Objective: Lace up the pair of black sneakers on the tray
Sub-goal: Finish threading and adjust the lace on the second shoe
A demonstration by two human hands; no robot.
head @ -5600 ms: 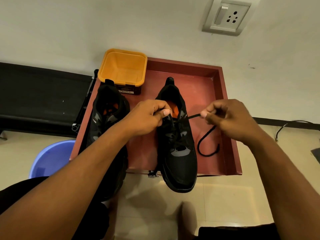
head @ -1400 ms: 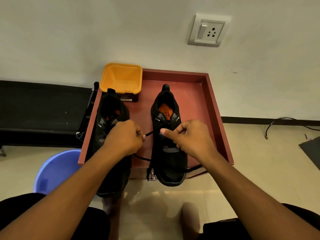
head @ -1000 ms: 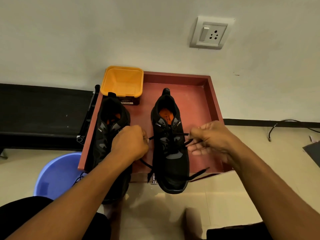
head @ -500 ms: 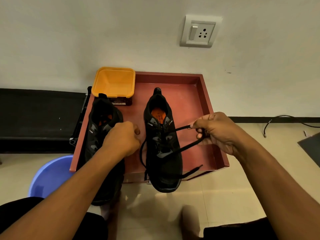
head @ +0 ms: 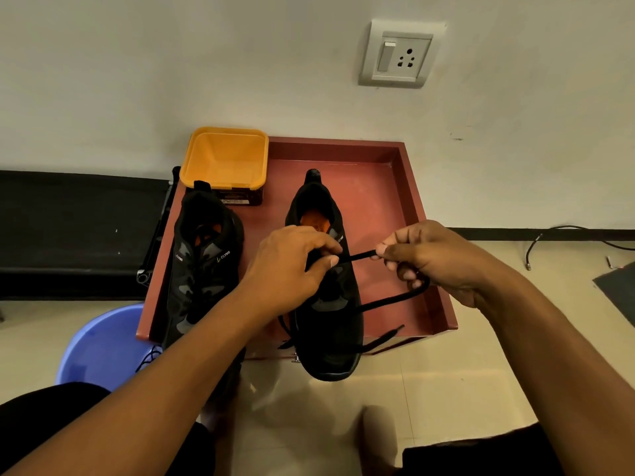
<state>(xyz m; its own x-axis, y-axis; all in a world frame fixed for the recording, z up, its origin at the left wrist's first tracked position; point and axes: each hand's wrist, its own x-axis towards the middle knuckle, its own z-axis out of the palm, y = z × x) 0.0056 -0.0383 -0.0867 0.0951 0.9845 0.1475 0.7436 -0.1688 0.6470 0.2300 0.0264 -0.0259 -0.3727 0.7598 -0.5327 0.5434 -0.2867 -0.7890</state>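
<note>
Two black sneakers stand on a red tray (head: pixel 405 187), toes toward me. The right sneaker (head: pixel 330 324) has an orange insole and a black lace (head: pixel 385 302) partly threaded. My left hand (head: pixel 292 269) is over this sneaker's upper eyelets, its thumb and forefinger pinching the shoe's edge where the lace comes out. My right hand (head: pixel 436 259) pinches the lace's tip to the right of the shoe, with a loop of lace trailing under its fingers down to the toe. The left sneaker (head: pixel 202 269) stands untouched beside my left forearm.
An orange tub (head: pixel 225 159) sits at the tray's back left corner. A blue basin (head: pixel 99 345) is on the floor at the left, with a black bench (head: pixel 75 228) behind it. A wall socket (head: pixel 398 53) and a floor cable (head: pixel 563 238) are at the right.
My left hand moved right from beside the shoe onto its upper eyelets. My right hand now pinches the lace tip close to the shoe, where it was pulling lace out to the right.
</note>
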